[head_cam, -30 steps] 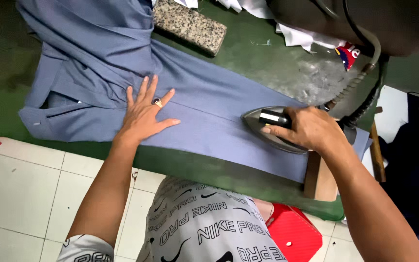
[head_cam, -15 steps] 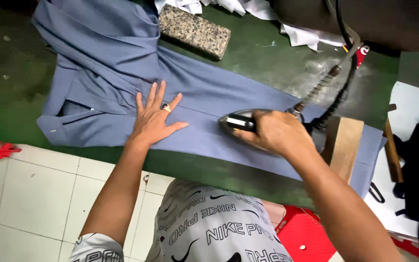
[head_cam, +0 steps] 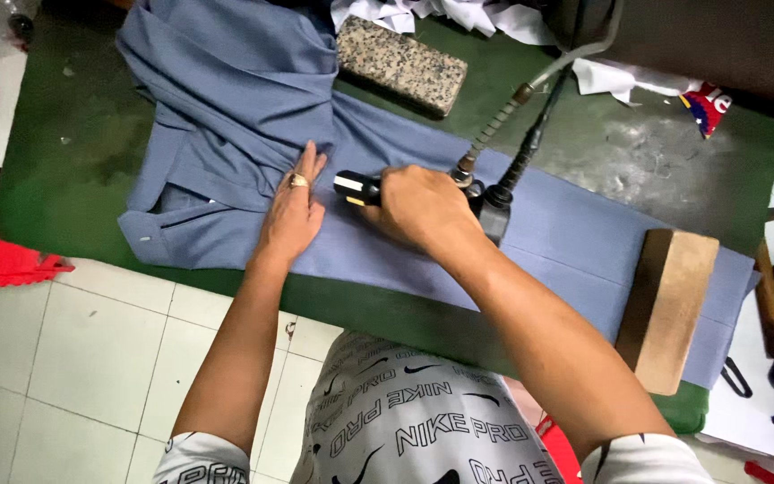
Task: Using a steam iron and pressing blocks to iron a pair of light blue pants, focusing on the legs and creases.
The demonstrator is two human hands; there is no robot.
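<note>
The person is pressing a blue garment (head_cam: 226,99) spread across a green padded table (head_cam: 73,152), and the ironing stroke is the step in hand. The right hand (head_cam: 418,208), at the centre of the frame, is closed fully around the handle of an iron (head_cam: 357,188), whose black and cream front end shows just beyond the knuckles; the soleplate itself is hidden under the hand. A cord and a steam hose (head_cam: 503,112) rise from the iron toward the upper right.

The left hand (head_cam: 293,215) lies flat on the cloth just left of the iron, fingers extended and slightly spread, gripping nothing, with 1 ring on a finger. It appears to be smoothing the fabric.

A speckled stone block (head_cam: 400,64) sits on the table at upper centre, and a wooden block (head_cam: 669,305) rests on the cloth at lower right.

Judging from the layout, the next pass calls for keeping the cloth taut and the flat fingers clear of the iron's nose.
</note>
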